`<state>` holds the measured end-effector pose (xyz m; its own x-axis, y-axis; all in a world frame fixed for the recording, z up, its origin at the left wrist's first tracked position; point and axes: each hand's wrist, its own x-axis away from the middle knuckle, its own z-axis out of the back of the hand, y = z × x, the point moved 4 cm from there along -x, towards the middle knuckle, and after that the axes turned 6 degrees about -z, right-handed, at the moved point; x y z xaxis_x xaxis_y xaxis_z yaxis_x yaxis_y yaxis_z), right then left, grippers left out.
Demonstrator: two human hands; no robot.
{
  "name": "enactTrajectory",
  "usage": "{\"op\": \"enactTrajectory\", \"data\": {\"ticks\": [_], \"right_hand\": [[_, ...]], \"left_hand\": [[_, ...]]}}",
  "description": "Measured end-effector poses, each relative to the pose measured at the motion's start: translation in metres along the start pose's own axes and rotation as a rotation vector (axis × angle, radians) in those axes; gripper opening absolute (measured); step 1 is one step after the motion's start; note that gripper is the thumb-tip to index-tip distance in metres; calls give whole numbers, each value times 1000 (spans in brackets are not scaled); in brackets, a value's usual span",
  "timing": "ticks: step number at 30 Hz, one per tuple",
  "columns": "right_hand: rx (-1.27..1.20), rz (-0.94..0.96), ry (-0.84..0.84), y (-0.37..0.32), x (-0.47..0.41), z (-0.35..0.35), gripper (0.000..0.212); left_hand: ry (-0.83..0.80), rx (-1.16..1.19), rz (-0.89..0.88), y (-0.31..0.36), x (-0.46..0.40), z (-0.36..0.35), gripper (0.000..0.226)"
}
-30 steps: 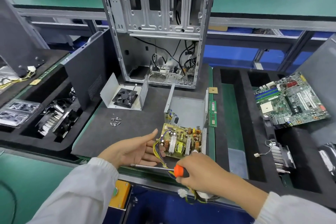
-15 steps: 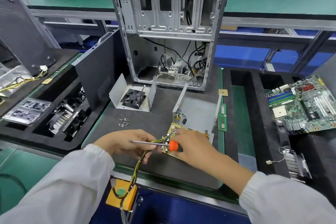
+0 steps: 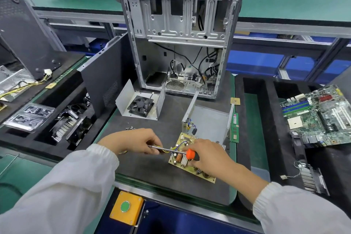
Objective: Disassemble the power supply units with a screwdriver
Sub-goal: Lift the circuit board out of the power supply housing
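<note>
- Right hand (image 3: 207, 156) down on the power supply circuit board (image 3: 191, 159), fingers curled over it, orange-handled screwdriver (image 3: 190, 154) tucked under the thumb, shaft lying across to the left.
- Left hand (image 3: 133, 141) curled, fingertips pinching the yellow-and-black wire bundle (image 3: 167, 150) just beside the screwdriver shaft.
- Board flat on the dark foam mat (image 3: 152, 173), near the front edge, thin wires running back into the open power supply housing (image 3: 207, 125).
- Likely light and stiff but fragile: coils, heatsinks, capacitors standing proud; best taken by the bare edges, not by the parts. Wires soft, likely to snag.
- Loose screws (image 3: 131, 129) behind the left hand.
- Power supply cover (image 3: 140, 103) further back, black fan sitting inside it.
- RAM stick (image 3: 234, 127) along the mat's right edge.
- Left foam tray (image 3: 22, 138): heatsink coolers in one pocket, clear plastic packs in another.
- Right foam tray (image 3: 266, 119): green motherboard (image 3: 319, 114) lying tilted across it, another heatsink nearer.
- Stripped computer case (image 3: 180, 34) upright at the back, cables dangling inside.
</note>
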<state>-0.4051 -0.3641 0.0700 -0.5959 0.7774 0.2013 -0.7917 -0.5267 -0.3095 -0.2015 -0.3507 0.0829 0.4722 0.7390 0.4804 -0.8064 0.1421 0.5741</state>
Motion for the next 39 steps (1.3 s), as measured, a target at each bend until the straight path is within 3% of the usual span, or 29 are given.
{"op": "enactTrajectory", "data": {"ticks": [6, 10, 18, 21, 24, 29, 39], "right_hand": [[118, 1, -7, 4, 2, -9, 57], [173, 30, 21, -2, 0, -13, 40], [167, -3, 5, -1, 0, -13, 41], [141, -25, 9, -2, 2, -12, 48], [103, -43, 25, -3, 3, -9, 50], [113, -48, 35, -6, 4, -4, 51], [113, -41, 50, -10, 7, -7, 47]], "left_hand": [[164, -463, -99, -3, 0, 2, 27], [304, -558, -178, -20, 6, -10, 29], [636, -552, -250, -35, 9, -30, 23], [544, -526, -91, -50, 6, -39, 69], [565, -529, -81, -59, 6, -45, 59], [563, -491, -50, -67, 7, -50, 77], [701, -330, -39, -77, 6, -65, 79]]}}
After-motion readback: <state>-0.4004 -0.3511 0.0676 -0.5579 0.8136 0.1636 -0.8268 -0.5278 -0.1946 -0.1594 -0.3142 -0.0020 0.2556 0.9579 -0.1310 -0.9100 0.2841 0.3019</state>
